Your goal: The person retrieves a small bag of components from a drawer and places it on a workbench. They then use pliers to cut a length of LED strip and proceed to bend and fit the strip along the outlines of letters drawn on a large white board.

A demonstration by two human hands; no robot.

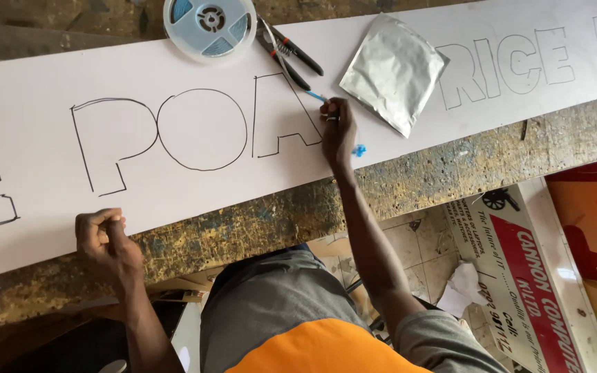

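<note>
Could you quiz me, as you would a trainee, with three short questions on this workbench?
1. True or false: the right hand holds a blue pen on the white board.
2. What lies nearest the silver foil pouch? A) pliers B) reel C) left hand
3. Where does the left hand rest?

Key: 1. True. 2. A. 3. On the board's near edge, fingers curled.

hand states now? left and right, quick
Left hand: curled shut, resting on the white board's near edge, holding nothing visible.
Right hand: closed on a blue pen at an outlined letter.
</note>
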